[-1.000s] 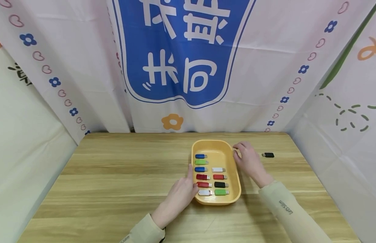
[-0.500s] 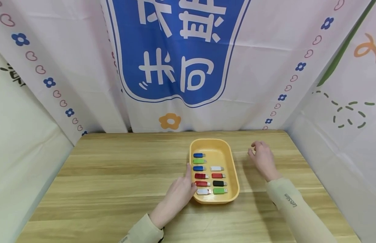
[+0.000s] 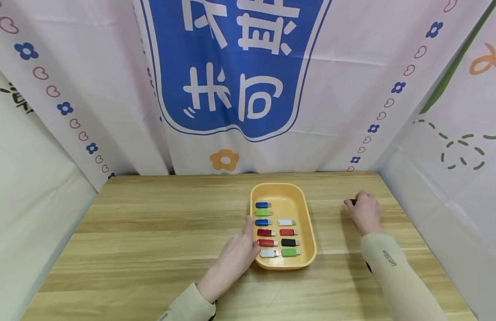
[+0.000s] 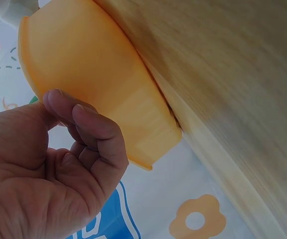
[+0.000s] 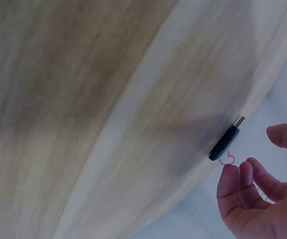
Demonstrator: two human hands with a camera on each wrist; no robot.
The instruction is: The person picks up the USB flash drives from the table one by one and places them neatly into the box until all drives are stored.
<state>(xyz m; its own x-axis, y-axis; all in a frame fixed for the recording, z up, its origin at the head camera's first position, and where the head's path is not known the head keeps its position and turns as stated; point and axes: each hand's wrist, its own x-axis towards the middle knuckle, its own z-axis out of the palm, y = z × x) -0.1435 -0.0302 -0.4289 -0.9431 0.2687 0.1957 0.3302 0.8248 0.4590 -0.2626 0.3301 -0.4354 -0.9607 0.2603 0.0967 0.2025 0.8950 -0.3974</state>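
Note:
A yellow tray (image 3: 289,205) holds several USB flash drives in two columns, among them a green USB drive (image 3: 290,253) and a white USB drive (image 3: 285,222). My left hand (image 3: 236,254) grips its left rim, thumb over the edge and index finger along the outside; in the left wrist view the other fingers curl beside the tray wall (image 4: 98,64). To the right of the tray, my right hand (image 3: 366,214) reaches a black USB drive (image 3: 353,202) on the table. The right wrist view shows thumb and fingers apart, close beside that black USB drive (image 5: 224,143).
The wooden table (image 3: 151,232) ends at the back against a hanging printed cloth (image 3: 332,111). Pale cloth also hangs along the left and right sides.
My right hand has moved from the tray's right rim rightward to the black USB drive. My left hand stays at the tray's left rim. The head view has shifted slightly.

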